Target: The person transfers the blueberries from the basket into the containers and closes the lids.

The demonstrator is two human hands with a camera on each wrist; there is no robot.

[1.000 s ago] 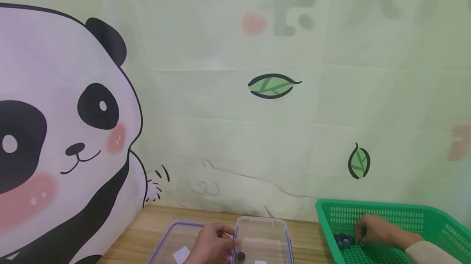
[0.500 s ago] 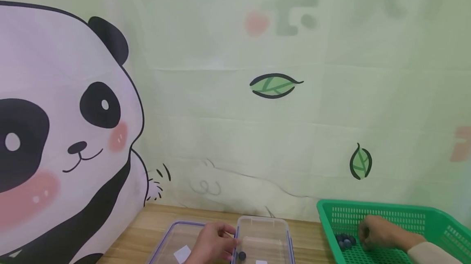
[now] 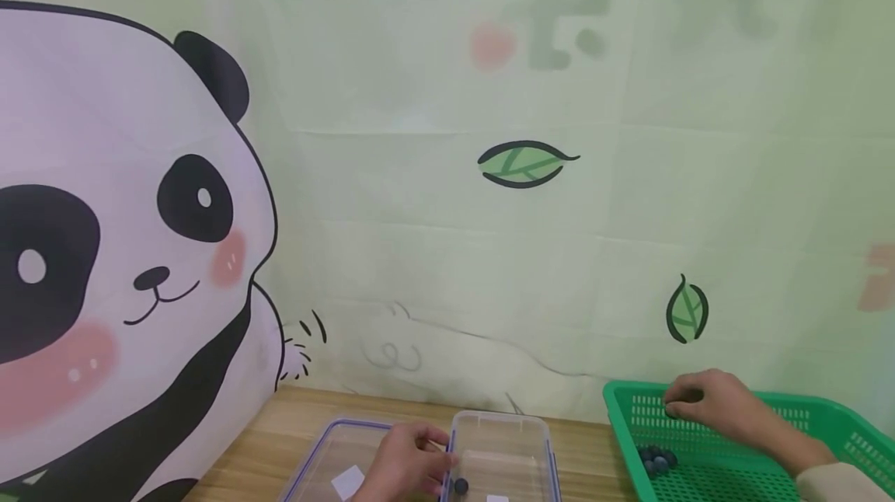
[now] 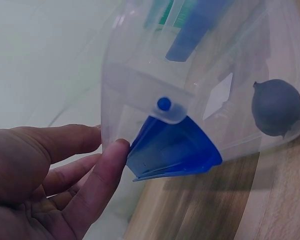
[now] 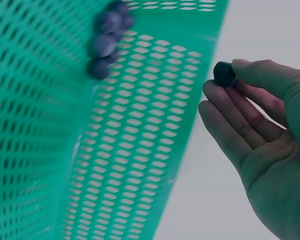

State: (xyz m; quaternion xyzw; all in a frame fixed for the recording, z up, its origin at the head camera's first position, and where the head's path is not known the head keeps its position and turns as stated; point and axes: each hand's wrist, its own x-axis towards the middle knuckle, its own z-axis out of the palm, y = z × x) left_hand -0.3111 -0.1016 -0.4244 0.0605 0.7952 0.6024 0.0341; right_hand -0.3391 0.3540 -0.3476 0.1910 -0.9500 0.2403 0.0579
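Note:
My right hand (image 3: 723,406) is raised at the rear wall of the green basket (image 3: 615,409). In the right wrist view it pinches a blueberry (image 5: 224,74) between thumb and fingertips, beside the basket's rim. Several blueberries (image 5: 104,45) lie clustered in the basket's corner. With its fingertips, my left hand (image 3: 409,461) holds the edge of a clear plastic container (image 3: 499,444), close to a blue side latch (image 4: 175,150) that hangs unfastened. One blueberry (image 4: 276,107) sits inside this container, near its left wall in the head view.
Left of the container, a clear lid-like piece with a blue rim (image 3: 336,428) lies partly behind my left hand, a white label (image 3: 346,482) on it. The wooden table (image 3: 580,447) ends at a backdrop cloth (image 3: 419,253) printed with a panda and leaves.
My right hand has risen from the basket floor toward its rear rim, with a blueberry in its fingertips. My left hand stays at the container's edge.

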